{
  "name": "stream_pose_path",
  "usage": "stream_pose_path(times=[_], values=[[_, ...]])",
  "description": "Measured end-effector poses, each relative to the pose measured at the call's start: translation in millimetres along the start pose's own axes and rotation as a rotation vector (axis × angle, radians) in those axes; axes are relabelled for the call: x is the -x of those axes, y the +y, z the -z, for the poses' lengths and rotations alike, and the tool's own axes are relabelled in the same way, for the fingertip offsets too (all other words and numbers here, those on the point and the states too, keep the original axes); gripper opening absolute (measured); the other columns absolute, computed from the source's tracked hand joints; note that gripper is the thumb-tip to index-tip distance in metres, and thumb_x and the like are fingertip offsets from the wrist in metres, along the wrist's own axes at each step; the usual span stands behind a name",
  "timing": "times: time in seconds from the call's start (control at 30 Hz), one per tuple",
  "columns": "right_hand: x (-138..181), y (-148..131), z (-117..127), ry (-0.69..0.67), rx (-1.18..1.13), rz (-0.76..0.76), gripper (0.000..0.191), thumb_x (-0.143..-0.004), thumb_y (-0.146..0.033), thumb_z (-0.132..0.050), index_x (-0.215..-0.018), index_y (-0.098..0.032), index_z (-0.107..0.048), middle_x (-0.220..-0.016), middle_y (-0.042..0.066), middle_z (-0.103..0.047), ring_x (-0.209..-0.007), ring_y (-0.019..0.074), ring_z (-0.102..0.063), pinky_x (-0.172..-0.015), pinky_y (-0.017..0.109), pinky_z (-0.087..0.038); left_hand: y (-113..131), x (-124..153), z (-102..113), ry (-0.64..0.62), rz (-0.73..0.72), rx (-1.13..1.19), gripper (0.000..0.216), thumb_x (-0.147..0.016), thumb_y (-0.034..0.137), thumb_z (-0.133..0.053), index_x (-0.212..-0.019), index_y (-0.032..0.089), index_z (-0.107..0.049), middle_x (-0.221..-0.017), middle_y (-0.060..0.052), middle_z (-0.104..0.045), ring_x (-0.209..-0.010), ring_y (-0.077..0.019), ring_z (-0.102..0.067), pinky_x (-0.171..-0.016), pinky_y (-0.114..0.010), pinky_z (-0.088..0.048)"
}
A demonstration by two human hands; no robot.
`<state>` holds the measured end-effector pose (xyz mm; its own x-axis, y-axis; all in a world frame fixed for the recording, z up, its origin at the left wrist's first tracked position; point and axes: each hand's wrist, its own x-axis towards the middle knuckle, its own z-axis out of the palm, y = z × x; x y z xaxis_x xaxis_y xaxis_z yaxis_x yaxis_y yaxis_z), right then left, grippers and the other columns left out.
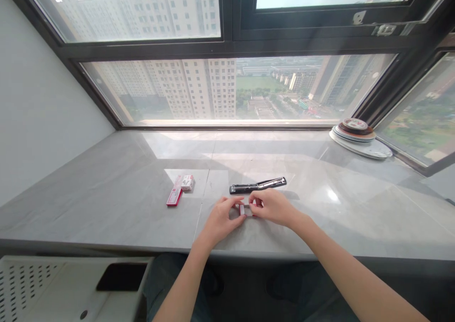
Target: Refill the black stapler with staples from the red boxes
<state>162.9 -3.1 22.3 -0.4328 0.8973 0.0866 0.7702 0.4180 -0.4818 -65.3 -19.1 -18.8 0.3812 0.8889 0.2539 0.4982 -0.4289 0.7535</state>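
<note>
A small red-and-white box (pixel 242 210), which looks like a staple box, lies on the grey stone ledge between my two hands. The thumb and fingers of my left hand (pixel 223 219) grip its left end. At its right end my right hand (pixel 273 206) is closed in a pinch; whatever lies between those fingertips is too small to make out. Just beyond the hands, a black stapler (pixel 245 188) rests on its side, swung wide open with its metal channel showing.
To the left lie a flat red-and-white box (pixel 174 197) and a small white carton (pixel 187 183). Stacked round plates or mats (pixel 359 139) sit at the back right by the window. Below the ledge, a dark phone-like slab (pixel 122 277) lies on a white perforated seat (pixel 53 293).
</note>
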Motion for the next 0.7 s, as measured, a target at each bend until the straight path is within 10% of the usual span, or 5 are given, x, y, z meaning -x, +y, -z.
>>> stream_pose_path(times=[0.27,0.7], values=[[49,43,-11,0.136,-0.296,-0.208,0.038,-0.089,-0.044,-0.069,-0.121,-0.023,-0.069,-0.07,-0.004,-0.06,-0.061,0.0142,-0.053,-0.061,0.027,-0.041,3,1,1,0.044,-0.016,-0.024,0.051,-0.087,0.029,-0.075,-0.136,0.036,-0.062,-0.125,0.0,-0.068,-0.116,-0.0229,-0.063,-0.104,-0.037,-0.05],[36,13,-13,0.065,-0.231,-0.158,0.043,-0.086,-0.051,-0.074,-0.124,-0.031,-0.076,-0.071,-0.003,-0.063,-0.063,0.0154,-0.054,-0.062,0.027,-0.039,1,-3,-15,0.112,0.172,-0.057,0.018,-0.102,0.034,-0.052,-0.111,0.027,-0.066,-0.087,0.001,-0.072,-0.077,-0.0174,-0.065,-0.075,-0.031,-0.049]])
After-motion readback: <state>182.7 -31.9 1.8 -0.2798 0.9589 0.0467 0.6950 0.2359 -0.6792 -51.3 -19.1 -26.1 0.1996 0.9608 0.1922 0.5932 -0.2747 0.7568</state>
